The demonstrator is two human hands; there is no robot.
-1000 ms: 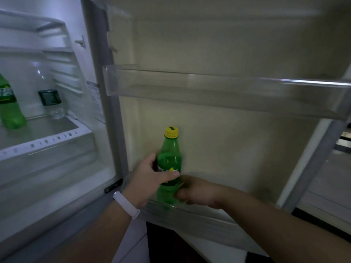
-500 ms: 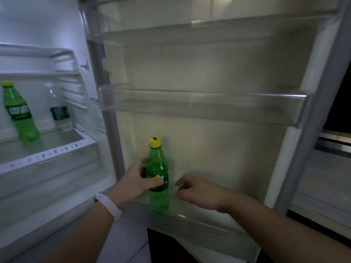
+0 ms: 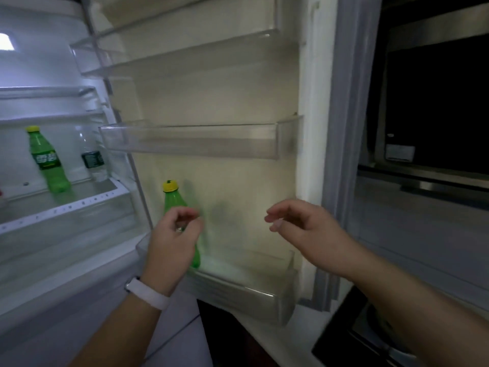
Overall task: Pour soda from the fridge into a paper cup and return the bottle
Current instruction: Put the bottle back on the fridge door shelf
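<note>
Left hand (image 3: 173,243) hangs right in front of the soda bottle (image 3: 171,201), fingers loosely curled, nothing pinched between them. It looks clear of the plastic, though hand and bottle overlap, so a light touch can't be ruled out. A white wristband (image 3: 146,292) sits on that wrist. Right hand (image 3: 300,225) floats well apart to the right, fingers slack and holding nothing, near the open door's right edge.

The bottle stands upright, yellow cap (image 3: 170,186) on, at the left end of the lowest door bin (image 3: 246,290). Above it, the middle door bin (image 3: 190,140) holds nothing I can see.

Further left, inside the fridge, a second green bottle (image 3: 49,161) and a clear water bottle (image 3: 92,161) share a shelf (image 3: 87,198). Far right, a dark appliance front (image 3: 436,102).

Where does the task stand? No paper cup is in view, so the pour can't be confirmed. Bottle capped and parked, both hands free: my read is either the fetch hasn't begun or the return is done. The door hangs open, so closing it looks left.
</note>
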